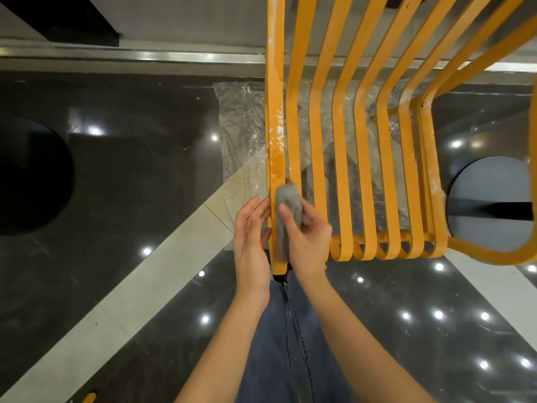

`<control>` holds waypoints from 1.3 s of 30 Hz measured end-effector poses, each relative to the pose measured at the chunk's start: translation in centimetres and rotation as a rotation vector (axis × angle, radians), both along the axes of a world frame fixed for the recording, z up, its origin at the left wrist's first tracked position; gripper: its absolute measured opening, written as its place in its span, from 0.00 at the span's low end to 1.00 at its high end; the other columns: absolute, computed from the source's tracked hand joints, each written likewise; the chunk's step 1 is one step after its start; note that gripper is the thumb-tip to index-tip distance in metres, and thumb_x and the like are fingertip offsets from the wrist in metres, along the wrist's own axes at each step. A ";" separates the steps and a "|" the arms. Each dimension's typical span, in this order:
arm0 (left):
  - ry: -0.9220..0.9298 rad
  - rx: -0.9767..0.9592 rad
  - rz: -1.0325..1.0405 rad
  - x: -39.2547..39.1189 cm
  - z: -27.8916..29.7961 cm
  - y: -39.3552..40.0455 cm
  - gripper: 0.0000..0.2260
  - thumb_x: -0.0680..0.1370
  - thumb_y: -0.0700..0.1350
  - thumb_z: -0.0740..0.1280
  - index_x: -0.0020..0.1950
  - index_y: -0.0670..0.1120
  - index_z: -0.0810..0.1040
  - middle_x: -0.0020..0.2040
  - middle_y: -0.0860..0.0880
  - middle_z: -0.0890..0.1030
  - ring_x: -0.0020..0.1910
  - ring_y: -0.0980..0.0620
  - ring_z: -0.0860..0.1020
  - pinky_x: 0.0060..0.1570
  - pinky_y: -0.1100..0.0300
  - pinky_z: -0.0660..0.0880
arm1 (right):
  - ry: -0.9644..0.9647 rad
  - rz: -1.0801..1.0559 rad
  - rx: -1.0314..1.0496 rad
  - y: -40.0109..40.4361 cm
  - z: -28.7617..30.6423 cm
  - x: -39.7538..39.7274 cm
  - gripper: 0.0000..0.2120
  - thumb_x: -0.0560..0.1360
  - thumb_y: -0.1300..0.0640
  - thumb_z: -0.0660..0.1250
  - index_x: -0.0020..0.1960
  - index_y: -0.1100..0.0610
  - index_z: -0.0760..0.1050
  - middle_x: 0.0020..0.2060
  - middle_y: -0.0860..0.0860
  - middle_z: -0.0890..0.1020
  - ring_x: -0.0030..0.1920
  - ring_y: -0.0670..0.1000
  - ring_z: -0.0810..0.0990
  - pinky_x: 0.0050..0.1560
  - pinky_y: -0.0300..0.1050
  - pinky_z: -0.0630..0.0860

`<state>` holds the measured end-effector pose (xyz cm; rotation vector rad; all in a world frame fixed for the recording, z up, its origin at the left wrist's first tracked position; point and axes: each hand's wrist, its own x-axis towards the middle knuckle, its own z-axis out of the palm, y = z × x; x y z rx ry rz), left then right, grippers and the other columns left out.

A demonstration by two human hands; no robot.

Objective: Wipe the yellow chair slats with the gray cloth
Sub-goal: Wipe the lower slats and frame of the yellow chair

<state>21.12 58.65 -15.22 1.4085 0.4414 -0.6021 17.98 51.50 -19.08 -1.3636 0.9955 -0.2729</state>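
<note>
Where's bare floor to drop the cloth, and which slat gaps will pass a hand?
Bare dark floor lies left of the plastic sheet. Gaps between the middle yellow slats are open. Crowded: leftmost slat, where both hands, left hand and right hand, work the gray cloth.

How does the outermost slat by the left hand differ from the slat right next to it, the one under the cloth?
The outermost slat is speckled with white splatter and shiny spots; the neighbouring slat looks mostly clean. The right hand presses the gray cloth on the neighbouring slat, while the left hand, open, rests beside the outermost one. The outermost slat looks wider. Both are yellow and run side by side.
</note>
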 end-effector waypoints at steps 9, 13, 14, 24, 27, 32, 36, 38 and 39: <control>-0.006 0.003 0.043 0.3 0.0 -0.7 0.16 0.85 0.47 0.55 0.73 0.51 0.64 0.62 0.54 0.80 0.63 0.59 0.78 0.65 0.56 0.74 | -0.031 0.005 -0.001 -3.0 -0.8 5.6 0.18 0.76 0.58 0.73 0.64 0.63 0.79 0.46 0.54 0.87 0.46 0.50 0.86 0.45 0.47 0.82; -0.192 0.248 -0.199 0.1 -0.8 0.0 0.18 0.83 0.40 0.60 0.73 0.49 0.67 0.69 0.54 0.75 0.69 0.58 0.72 0.70 0.52 0.69 | 0.003 0.001 -0.031 -2.2 -0.1 3.4 0.13 0.77 0.59 0.73 0.59 0.62 0.81 0.39 0.57 0.86 0.40 0.47 0.82 0.39 0.45 0.79; -0.291 0.408 -0.327 0.1 -1.4 0.1 0.20 0.83 0.39 0.60 0.74 0.50 0.65 0.71 0.54 0.72 0.72 0.58 0.68 0.72 0.52 0.66 | 0.021 0.040 -0.011 -1.8 0.1 2.6 0.18 0.76 0.59 0.74 0.64 0.61 0.79 0.45 0.57 0.86 0.44 0.48 0.84 0.43 0.46 0.82; -0.468 0.849 -0.738 -1.1 -2.8 0.7 0.24 0.84 0.53 0.49 0.80 0.54 0.50 0.81 0.54 0.49 0.80 0.54 0.44 0.77 0.46 0.50 | -0.072 0.098 -0.028 -5.9 -0.5 7.6 0.02 0.78 0.62 0.71 0.47 0.59 0.82 0.36 0.53 0.84 0.37 0.46 0.81 0.36 0.40 0.78; -0.501 0.965 -0.763 -0.9 -2.8 0.3 0.25 0.82 0.53 0.46 0.80 0.53 0.50 0.81 0.51 0.50 0.80 0.51 0.46 0.76 0.43 0.49 | -0.024 0.165 -0.016 -4.7 -0.5 5.0 0.09 0.76 0.62 0.73 0.56 0.59 0.81 0.41 0.51 0.86 0.41 0.45 0.84 0.41 0.40 0.81; -0.526 1.058 -0.778 -1.1 -3.2 -0.2 0.26 0.82 0.54 0.46 0.80 0.52 0.50 0.81 0.48 0.52 0.80 0.47 0.48 0.75 0.39 0.51 | 0.008 0.125 -0.083 -4.6 -0.3 7.8 0.22 0.74 0.61 0.76 0.65 0.65 0.77 0.47 0.55 0.86 0.42 0.37 0.84 0.41 0.33 0.80; -0.494 1.059 -0.758 -1.3 -3.2 0.0 0.27 0.82 0.57 0.42 0.81 0.51 0.49 0.81 0.50 0.49 0.80 0.49 0.45 0.76 0.41 0.48 | -0.059 0.092 -0.093 -6.4 -0.9 9.5 0.05 0.77 0.59 0.72 0.48 0.61 0.83 0.36 0.54 0.84 0.38 0.47 0.82 0.38 0.49 0.79; -0.482 1.061 -0.746 -1.2 -3.3 -0.1 0.27 0.82 0.57 0.44 0.80 0.50 0.50 0.81 0.50 0.50 0.80 0.49 0.45 0.76 0.41 0.48 | -0.048 0.090 -0.020 -6.1 -1.3 7.9 0.03 0.76 0.59 0.73 0.48 0.59 0.83 0.37 0.56 0.85 0.39 0.52 0.82 0.40 0.54 0.78; -0.477 1.064 -0.745 -1.2 -3.3 -0.1 0.27 0.82 0.57 0.45 0.80 0.49 0.50 0.81 0.50 0.50 0.80 0.49 0.45 0.76 0.41 0.48 | -0.030 0.110 0.030 -5.7 -1.2 7.1 0.07 0.75 0.60 0.74 0.53 0.60 0.82 0.40 0.56 0.86 0.40 0.52 0.83 0.42 0.54 0.79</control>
